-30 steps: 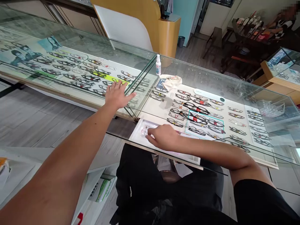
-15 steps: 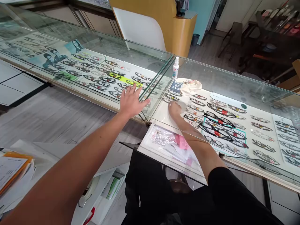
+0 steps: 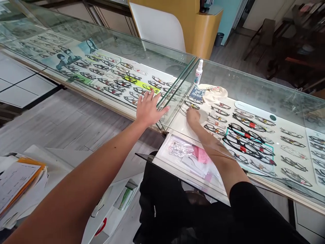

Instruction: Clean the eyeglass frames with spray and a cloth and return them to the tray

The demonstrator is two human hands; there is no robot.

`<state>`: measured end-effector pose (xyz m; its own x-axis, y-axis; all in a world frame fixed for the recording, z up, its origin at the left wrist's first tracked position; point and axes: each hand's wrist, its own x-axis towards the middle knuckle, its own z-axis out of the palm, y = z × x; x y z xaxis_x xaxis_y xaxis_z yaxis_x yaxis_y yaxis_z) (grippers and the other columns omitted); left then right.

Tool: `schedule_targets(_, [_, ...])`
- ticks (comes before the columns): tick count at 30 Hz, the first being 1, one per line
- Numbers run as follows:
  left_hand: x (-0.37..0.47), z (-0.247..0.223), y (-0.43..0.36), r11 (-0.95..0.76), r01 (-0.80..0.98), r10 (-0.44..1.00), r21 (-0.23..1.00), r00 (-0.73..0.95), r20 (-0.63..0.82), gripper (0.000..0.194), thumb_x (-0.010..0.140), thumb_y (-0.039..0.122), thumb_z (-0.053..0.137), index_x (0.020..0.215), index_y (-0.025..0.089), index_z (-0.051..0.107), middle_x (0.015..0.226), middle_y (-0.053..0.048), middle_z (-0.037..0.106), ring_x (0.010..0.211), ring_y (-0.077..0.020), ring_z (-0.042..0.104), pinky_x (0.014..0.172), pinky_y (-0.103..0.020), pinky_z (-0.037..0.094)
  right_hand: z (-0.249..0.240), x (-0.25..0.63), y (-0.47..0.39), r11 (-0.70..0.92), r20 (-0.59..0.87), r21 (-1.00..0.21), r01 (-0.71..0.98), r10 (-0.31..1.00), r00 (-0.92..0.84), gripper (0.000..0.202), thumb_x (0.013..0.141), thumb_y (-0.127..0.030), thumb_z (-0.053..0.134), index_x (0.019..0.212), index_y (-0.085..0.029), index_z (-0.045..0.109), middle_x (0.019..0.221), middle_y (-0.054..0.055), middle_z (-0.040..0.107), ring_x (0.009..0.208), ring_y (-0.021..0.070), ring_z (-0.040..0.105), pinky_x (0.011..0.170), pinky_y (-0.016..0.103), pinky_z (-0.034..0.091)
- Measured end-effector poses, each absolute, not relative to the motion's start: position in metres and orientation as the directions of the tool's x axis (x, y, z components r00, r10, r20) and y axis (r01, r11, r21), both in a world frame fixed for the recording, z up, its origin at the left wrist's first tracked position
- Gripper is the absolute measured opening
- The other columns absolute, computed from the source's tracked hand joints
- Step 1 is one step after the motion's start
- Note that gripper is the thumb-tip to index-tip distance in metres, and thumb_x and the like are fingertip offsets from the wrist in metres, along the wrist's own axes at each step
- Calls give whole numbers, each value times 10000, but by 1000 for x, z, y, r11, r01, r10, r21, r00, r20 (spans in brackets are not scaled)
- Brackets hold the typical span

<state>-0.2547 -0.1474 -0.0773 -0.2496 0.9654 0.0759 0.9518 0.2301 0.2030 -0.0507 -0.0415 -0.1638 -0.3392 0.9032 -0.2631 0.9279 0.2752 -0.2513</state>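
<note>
My left hand (image 3: 149, 110) rests with fingers spread on the glass top of the left display case (image 3: 111, 88), close to its right end. Under the glass of the right-hand case (image 3: 175, 126), my right hand (image 3: 193, 117) reaches in over the pulled-out drawer (image 3: 166, 149). Its fingers are closed on a thin-rimmed pair of eyeglasses (image 3: 183, 109) at the left end of the display; the fingertips are partly hidden. Just beyond lies another dark pair of eyeglasses (image 3: 192, 104), below a dark printed card (image 3: 196, 93).
A white spray bottle (image 3: 198, 72) stands on the glass beside a crumpled cream cloth (image 3: 215, 94). Rows of eyeglasses (image 3: 291, 141) fill the right case. Plastic bags and pink paper (image 3: 201, 155) lie in the drawer. Papers and an orange folder (image 3: 27, 176) sit at lower left.
The whole view has shifted, so the cases and both hands appear a little further right. My hands hold nearly the same places on and in the cases.
</note>
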Motion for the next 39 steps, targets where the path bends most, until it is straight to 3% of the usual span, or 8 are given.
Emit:
schedule_targets(5, [-256, -79, -144, 228, 952, 965, 205, -249, 86, 904, 1001, 769, 414, 1714, 215, 443, 1838, -111, 308, 1725, -363, 228, 1404, -558, 143, -158, -29, -111, 329, -316, -282, 901, 855, -411, 335, 1136, -333, 546, 1395, -162, 673, 1180, 161, 809, 1080, 270, 782, 934, 366, 580])
schedule_targets(9, [-259, -82, -140, 216, 954, 965, 210, -241, 102, 921, 984, 793, 402, 1713, 232, 444, 1833, -102, 324, 1716, -370, 247, 1401, -568, 149, -141, 7, -175, 384, -363, -328, 863, 793, -490, 285, 1138, -359, 520, 1277, -235, 736, 1206, 102, 831, 1158, 244, 775, 959, 312, 518])
schedule_targets(16, [-261, -85, -135, 212, 954, 965, 212, -239, 111, 949, 961, 809, 402, 1701, 219, 460, 1833, -130, 316, 1711, -390, 252, 1398, -583, 148, -89, 74, -239, 408, -438, -371, 834, 715, -545, 224, 1077, -341, 615, 1200, -237, 772, 1055, 65, 855, 1061, 254, 782, 786, 310, 461])
schedule_targets(20, [-260, -83, -134, 215, 954, 966, 210, -239, 97, 961, 952, 815, 387, 1707, 223, 448, 1836, -125, 310, 1715, -387, 240, 1396, -585, 150, -36, 98, -251, 427, -385, -403, 809, 723, -573, 234, 1087, -367, 619, 1220, -246, 769, 966, 45, 845, 964, 238, 775, 742, 305, 432])
schedule_targets(24, [-261, -83, -134, 212, 954, 968, 212, -235, 91, 984, 944, 828, 383, 1715, 218, 436, 1838, -130, 301, 1720, -392, 224, 1397, -589, 146, 29, 125, -210, 404, -159, -294, 866, 873, -461, 305, 1113, -387, 563, 1293, -248, 765, 883, 54, 817, 850, 246, 750, 705, 315, 436])
schedule_targets(28, [-264, -85, -132, 203, 956, 969, 210, -227, 97, 1014, 937, 848, 364, 1722, 208, 428, 1839, -138, 295, 1718, -404, 226, 1394, -592, 152, 52, 163, -122, 238, 54, -94, 967, 971, -234, 238, 1053, -331, 652, 1186, -239, 826, 996, 82, 826, 977, 289, 749, 807, 359, 505])
schedule_targets(33, [-264, -85, -131, 206, 960, 970, 188, -226, 91, 1016, 943, 849, 336, 1723, 204, 421, 1844, -135, 283, 1716, -397, 230, 1394, -583, 148, 23, 200, -44, 73, 11, -31, 997, 997, -73, 224, 1018, -281, 704, 1172, -237, 861, 1201, 118, 825, 1117, 300, 741, 938, 385, 551])
schedule_targets(39, [-263, -83, -133, 206, 960, 970, 189, -226, 90, 1005, 949, 840, 333, 1719, 200, 427, 1840, -145, 291, 1715, -397, 234, 1391, -586, 151, -2, 212, -19, -10, -38, -96, 995, 999, 6, 205, 999, -276, 744, 1145, -211, 872, 1194, 149, 832, 1107, 290, 745, 953, 386, 554])
